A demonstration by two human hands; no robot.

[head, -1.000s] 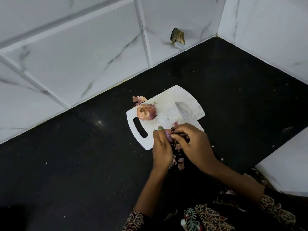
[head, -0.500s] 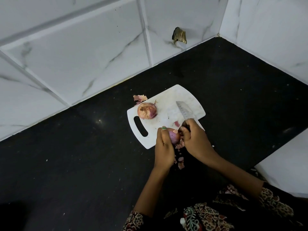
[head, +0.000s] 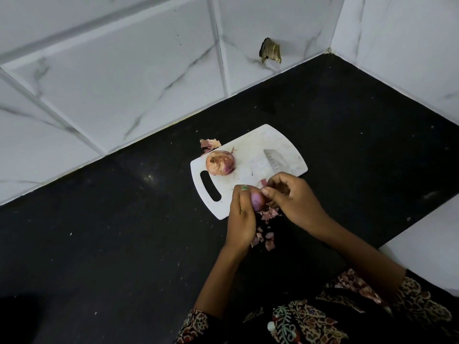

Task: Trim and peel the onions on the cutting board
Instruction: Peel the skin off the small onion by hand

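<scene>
- White plastic cutting board (head: 250,147) on black counter (head: 124,232): one unpeeled onion (head: 220,162) rests near its handle slot, well apart from your hands; knife blade (head: 275,160) lies flat on the far side.
- Your left hand (head: 242,214) grips the small purple onion (head: 257,201) over the board's near edge.
- Your right hand (head: 293,199), fingers curled, pinches at that onion's right side; whether skin is caught, cannot tell.
- Peel scraps (head: 267,234) lie below, so pull rightward, away from the holding hand.

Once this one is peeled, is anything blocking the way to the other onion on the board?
Nothing visible: bare board lies between the hands and the other onion. The knife lies off to the right.
</scene>
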